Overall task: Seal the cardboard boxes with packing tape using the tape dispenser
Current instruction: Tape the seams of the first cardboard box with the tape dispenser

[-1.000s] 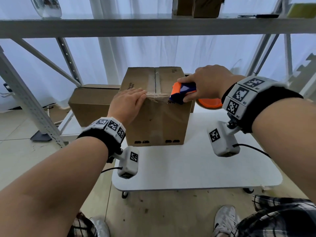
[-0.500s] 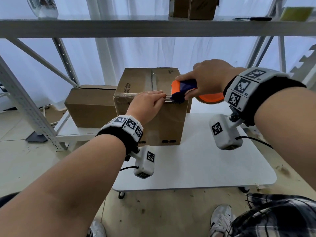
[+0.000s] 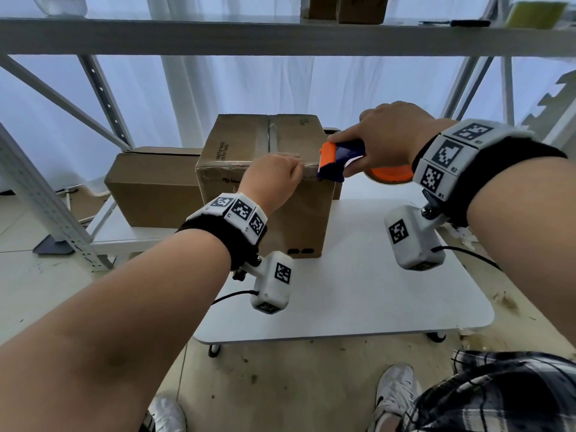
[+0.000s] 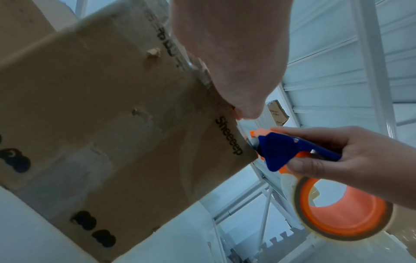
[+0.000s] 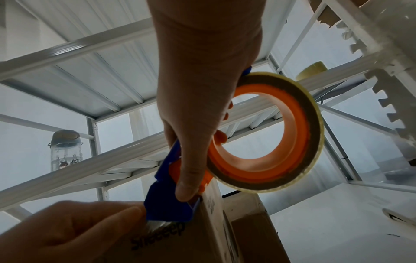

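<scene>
A brown cardboard box (image 3: pixel 280 219) stands on the white table (image 3: pixel 358 300), with clear tape along its front top edge. My right hand (image 3: pixel 383 138) grips the orange and blue tape dispenser (image 3: pixel 338 155), whose blade end touches the box's front right top corner. Its tape roll (image 3: pixel 389 177) hangs off to the right of the box. My left hand (image 3: pixel 293 169) presses the tape onto the top edge just left of the blade. The left wrist view shows the dispenser (image 4: pixel 279 151) at the box (image 4: pixel 112 124) corner. The right wrist view shows my thumb along the dispenser (image 5: pixel 166 201).
A second, lower cardboard box (image 3: pixel 152 188) sits on the rack's low shelf to the left. A metal shelf beam (image 3: pixel 280 35) crosses overhead, carrying small boxes (image 3: pixel 346 7). A slanted rack upright (image 3: pixel 40 201) stands at the left. My shoes (image 3: pixel 396 391) are below the table's near edge.
My left hand slid right along the box's front top edge to just beside the blade. The dispenser moved right to the box's right corner.
</scene>
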Demonstrator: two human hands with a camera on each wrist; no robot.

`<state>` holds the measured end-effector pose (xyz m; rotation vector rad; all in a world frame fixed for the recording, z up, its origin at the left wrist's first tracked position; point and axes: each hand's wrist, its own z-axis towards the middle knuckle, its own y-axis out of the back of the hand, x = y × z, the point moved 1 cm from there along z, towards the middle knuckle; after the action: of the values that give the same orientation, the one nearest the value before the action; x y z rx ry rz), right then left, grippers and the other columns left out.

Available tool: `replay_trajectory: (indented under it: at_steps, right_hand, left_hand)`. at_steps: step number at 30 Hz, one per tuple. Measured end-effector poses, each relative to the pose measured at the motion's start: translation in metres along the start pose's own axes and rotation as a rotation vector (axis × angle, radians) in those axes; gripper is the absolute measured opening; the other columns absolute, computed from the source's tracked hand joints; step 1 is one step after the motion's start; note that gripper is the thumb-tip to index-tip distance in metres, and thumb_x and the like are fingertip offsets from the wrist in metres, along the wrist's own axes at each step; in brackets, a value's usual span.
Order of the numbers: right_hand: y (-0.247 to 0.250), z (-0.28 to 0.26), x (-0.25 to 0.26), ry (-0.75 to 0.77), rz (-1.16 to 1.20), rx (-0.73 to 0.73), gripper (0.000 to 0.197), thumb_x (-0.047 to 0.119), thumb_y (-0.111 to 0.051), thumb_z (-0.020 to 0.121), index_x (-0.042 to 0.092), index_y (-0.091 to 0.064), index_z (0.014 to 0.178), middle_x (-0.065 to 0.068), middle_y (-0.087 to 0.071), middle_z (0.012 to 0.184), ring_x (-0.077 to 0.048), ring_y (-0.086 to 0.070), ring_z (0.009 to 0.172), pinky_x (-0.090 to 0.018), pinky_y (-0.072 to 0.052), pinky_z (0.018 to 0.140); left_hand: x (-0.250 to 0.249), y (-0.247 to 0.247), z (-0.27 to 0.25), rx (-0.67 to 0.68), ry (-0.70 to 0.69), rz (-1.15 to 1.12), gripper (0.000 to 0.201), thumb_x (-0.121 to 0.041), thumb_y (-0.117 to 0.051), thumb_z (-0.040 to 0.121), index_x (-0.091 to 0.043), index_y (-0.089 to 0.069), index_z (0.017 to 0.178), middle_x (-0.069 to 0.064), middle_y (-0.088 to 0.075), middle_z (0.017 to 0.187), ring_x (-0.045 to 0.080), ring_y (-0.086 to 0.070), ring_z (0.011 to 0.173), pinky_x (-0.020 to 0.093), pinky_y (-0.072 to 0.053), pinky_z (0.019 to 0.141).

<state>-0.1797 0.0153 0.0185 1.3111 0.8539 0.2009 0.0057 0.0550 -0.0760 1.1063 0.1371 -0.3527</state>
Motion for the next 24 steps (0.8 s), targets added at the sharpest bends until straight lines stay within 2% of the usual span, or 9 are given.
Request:
replay_trajectory:
  at_steps: [2, 5, 8, 11, 15, 17, 20, 24]
  right_hand:
    - [0.0, 0.002, -0.001, -0.005, 0.016, 0.003, 0.066, 0.069, -0.051, 0.083, 0.045, -0.033, 0.142, 0.005, -0.044, 0.097, -0.015, -0.04, 0.088, -0.031, -0.035, 0.071]
    - [-0.002, 0.004, -0.001, -0.022, 0.069, -0.004, 0.068, 0.068, -0.053, 0.082, 0.045, -0.033, 0.143, 0.006, -0.045, 0.099, -0.014, -0.04, 0.091, -0.031, -0.034, 0.072]
    - [-0.003, 0.009, 0.004, -0.027, 0.115, -0.016, 0.069, 0.067, -0.054, 0.082, 0.043, -0.033, 0.144, 0.008, -0.04, 0.097, -0.012, -0.036, 0.089, -0.031, -0.033, 0.072]
    - [0.0, 0.013, 0.006, -0.018, 0.116, -0.022, 0.069, 0.064, -0.054, 0.084, 0.042, -0.032, 0.145, 0.003, -0.052, 0.111, -0.013, -0.039, 0.095, -0.031, -0.033, 0.074]
    - [0.004, 0.022, 0.004, 0.008, 0.103, -0.014, 0.069, 0.064, -0.055, 0.083, 0.042, -0.032, 0.144, 0.003, -0.054, 0.121, -0.016, -0.046, 0.102, -0.031, -0.034, 0.074]
    - [0.004, 0.027, 0.001, 0.024, 0.108, -0.01, 0.07, 0.065, -0.055, 0.082, 0.042, -0.031, 0.144, 0.003, -0.054, 0.119, -0.018, -0.047, 0.105, -0.031, -0.035, 0.075]
    - [0.0, 0.035, -0.006, 0.051, 0.167, -0.007, 0.07, 0.065, -0.056, 0.081, 0.043, -0.033, 0.143, 0.008, -0.05, 0.106, -0.012, -0.04, 0.093, -0.031, -0.034, 0.074]
    - [-0.006, 0.042, -0.014, 0.098, 0.207, -0.016, 0.071, 0.066, -0.056, 0.079, 0.044, -0.034, 0.143, 0.013, -0.041, 0.093, -0.011, -0.041, 0.088, -0.029, -0.032, 0.072]
  left_hand:
    - [-0.004, -0.004, 0.004, 0.064, -0.04, 0.001, 0.038, -0.026, -0.036, 0.102, -0.015, -0.055, 0.133, 0.001, -0.05, 0.141, 0.015, -0.044, 0.131, 0.03, -0.03, 0.112]
    - [0.004, -0.003, 0.004, 0.077, -0.07, 0.024, 0.039, -0.029, -0.036, 0.103, -0.017, -0.051, 0.137, -0.001, -0.047, 0.143, 0.014, -0.04, 0.135, 0.029, -0.025, 0.114]
    - [0.018, -0.001, 0.0, 0.047, -0.094, 0.061, 0.039, -0.03, -0.035, 0.103, -0.018, -0.052, 0.136, -0.001, -0.049, 0.142, 0.015, -0.041, 0.134, 0.031, -0.026, 0.113]
    - [0.025, -0.001, -0.001, 0.033, -0.107, 0.056, 0.039, -0.03, -0.035, 0.103, -0.018, -0.052, 0.135, 0.0, -0.05, 0.141, 0.016, -0.042, 0.134, 0.036, -0.029, 0.113]
    - [0.027, -0.004, 0.0, 0.024, -0.108, 0.06, 0.041, -0.035, -0.033, 0.102, -0.019, -0.054, 0.134, -0.001, -0.052, 0.139, 0.016, -0.044, 0.132, 0.038, -0.03, 0.112]
    - [0.027, -0.005, -0.001, -0.019, -0.119, 0.061, 0.042, -0.036, -0.034, 0.1, -0.018, -0.058, 0.13, 0.0, -0.057, 0.134, 0.018, -0.05, 0.127, 0.037, -0.034, 0.109]
    - [0.025, -0.006, 0.003, -0.12, -0.13, 0.059, 0.033, -0.03, -0.044, 0.098, -0.019, -0.068, 0.117, -0.001, -0.067, 0.119, 0.02, -0.059, 0.109, 0.032, -0.039, 0.097]
    - [0.025, -0.005, 0.014, -0.152, -0.119, 0.086, 0.03, -0.031, -0.049, 0.094, -0.017, -0.076, 0.098, -0.002, -0.072, 0.102, 0.02, -0.059, 0.095, 0.031, -0.042, 0.086]
